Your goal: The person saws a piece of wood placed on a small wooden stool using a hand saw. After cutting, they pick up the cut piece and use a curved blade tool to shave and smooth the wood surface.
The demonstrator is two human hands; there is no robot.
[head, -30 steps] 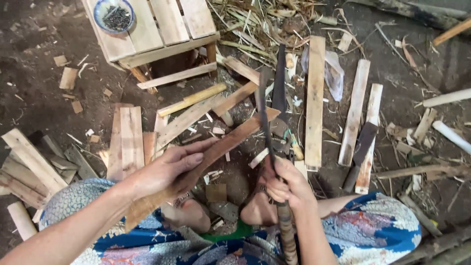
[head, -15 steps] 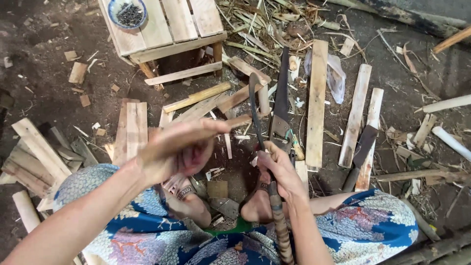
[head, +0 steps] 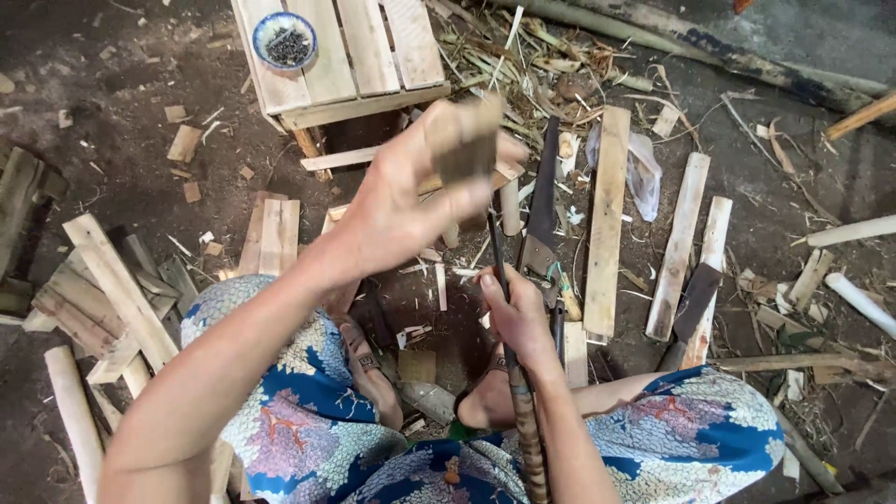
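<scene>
The left hand [head: 401, 210] is raised toward the camera, fingers pinched round a short, blurred wooden piece [head: 464, 140], brown and flat-faced. The right hand [head: 516, 313] is closed on the handle of a long dark knife [head: 499, 257], its blade pointing away over the dirt floor [head: 121, 112]. Just right of the blade lies a handsaw [head: 541, 210]; beyond it, a long plank [head: 605, 219]. Bare floor opens between the knees. A second ago the left hand pressed a longer board low on the floor; it has since lifted.
</scene>
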